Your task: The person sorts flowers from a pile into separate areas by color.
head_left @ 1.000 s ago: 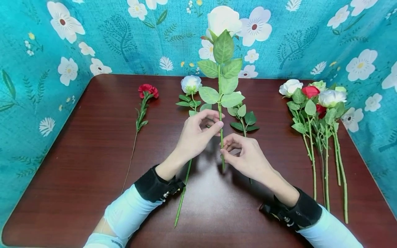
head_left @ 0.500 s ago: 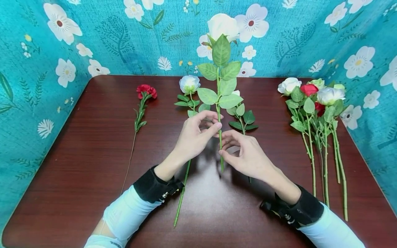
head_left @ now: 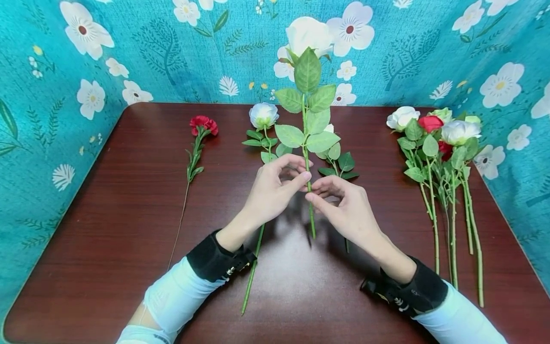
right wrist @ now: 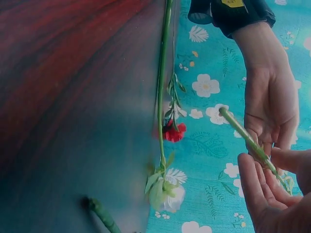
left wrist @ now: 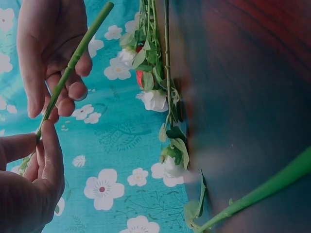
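Both hands hold a white rose upright over the tabletop

The white rose (head_left: 308, 36) stands with its long stem vertical, bloom up and far, cut end down. The left hand (head_left: 270, 191) and right hand (head_left: 348, 212) pinch the stem mid-length between curled fingers (head_left: 301, 179). A white flower on the tabletop (head_left: 129, 229) behind is mostly hidden.

Long-stemmed white artificial rose (head_left: 308, 33) stood upright above dark red-brown table, bloom full and open at top, against teal floral backdrop. Straight green plastic stem (head_left: 309, 191) carried several broad, serrated green leaves (head_left: 307, 69) in pairs on upper half; lower half bare. Stem pinched at mid-height from both sides; cut lower end hung free just above tabletop.
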A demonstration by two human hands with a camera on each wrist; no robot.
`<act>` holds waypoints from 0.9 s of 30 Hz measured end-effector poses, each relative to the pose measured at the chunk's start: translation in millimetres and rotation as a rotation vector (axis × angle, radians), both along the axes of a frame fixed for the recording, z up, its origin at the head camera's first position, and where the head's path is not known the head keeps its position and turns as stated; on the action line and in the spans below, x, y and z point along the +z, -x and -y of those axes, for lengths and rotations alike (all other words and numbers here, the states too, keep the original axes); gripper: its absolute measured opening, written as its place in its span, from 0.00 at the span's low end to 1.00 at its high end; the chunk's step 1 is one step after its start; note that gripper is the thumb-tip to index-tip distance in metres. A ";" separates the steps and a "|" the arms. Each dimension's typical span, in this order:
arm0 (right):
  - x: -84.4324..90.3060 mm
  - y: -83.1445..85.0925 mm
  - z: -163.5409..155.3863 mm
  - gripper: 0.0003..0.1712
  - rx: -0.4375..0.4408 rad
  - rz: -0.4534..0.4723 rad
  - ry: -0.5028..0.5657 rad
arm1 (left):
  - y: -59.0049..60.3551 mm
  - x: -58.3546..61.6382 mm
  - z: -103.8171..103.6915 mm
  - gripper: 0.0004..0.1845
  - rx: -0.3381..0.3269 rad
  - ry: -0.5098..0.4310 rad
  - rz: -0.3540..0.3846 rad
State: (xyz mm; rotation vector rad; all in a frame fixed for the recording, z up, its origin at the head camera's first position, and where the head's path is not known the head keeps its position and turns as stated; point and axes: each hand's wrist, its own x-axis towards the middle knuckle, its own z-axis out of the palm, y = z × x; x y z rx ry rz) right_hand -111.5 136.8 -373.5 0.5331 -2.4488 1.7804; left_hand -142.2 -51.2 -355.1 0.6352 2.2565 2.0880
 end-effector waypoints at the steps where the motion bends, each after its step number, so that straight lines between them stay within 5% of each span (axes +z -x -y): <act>1: -0.1 -0.1 0.4 0.08 -0.004 0.003 0.014 | -0.2 -0.1 -0.4 0.07 0.000 -0.001 0.001; 11: 1.3 -2.2 1.6 0.08 -0.028 0.018 0.046 | -0.8 0.2 -1.2 0.07 0.009 0.030 0.011; 27: 4.7 1.5 0.4 0.06 -0.074 -0.003 -0.049 | 1.8 0.9 0.7 0.10 -0.004 0.160 0.016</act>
